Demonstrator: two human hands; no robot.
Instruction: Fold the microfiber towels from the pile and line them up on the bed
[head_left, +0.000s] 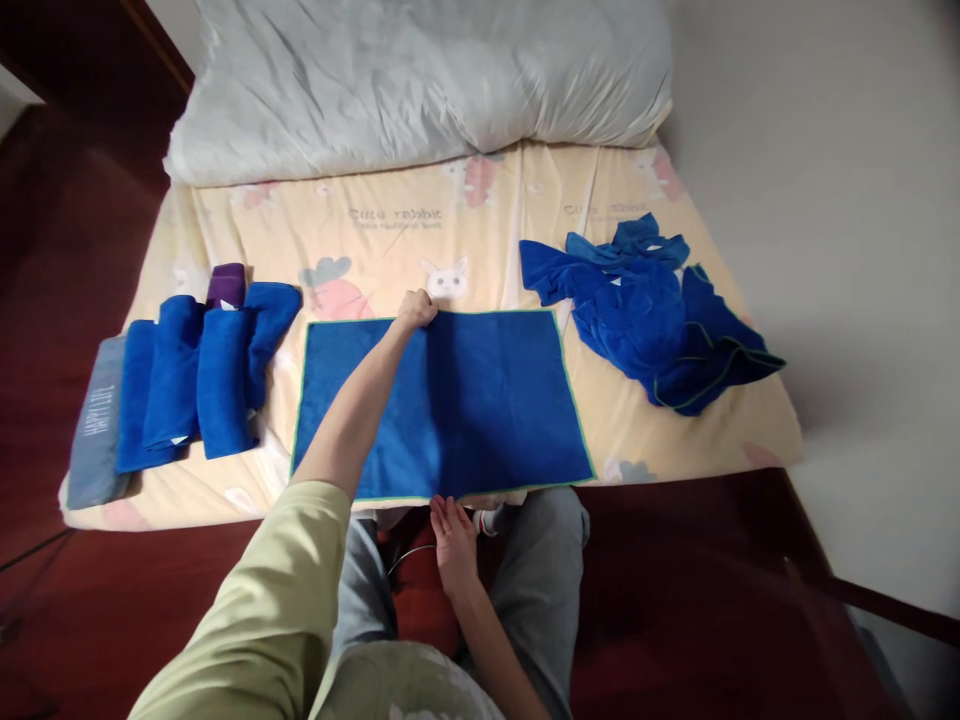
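A blue cloth (502, 400) lies spread along the middle of the near edge of the bed (416, 250), rolled cloths (174, 380) by the near left corner, the left hand (418, 308) at its far side, the right hand (454, 540) at its near side, and I cannot tell whether the 2 grips clamp it.

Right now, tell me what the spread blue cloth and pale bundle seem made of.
Spread blue cloth: likely soft textile, perhaps microfibre; matte, softly creased down the middle.
Pale bundle: plastic film or thin synthetic fabric, unclear which; faint sheen, fine wrinkles.
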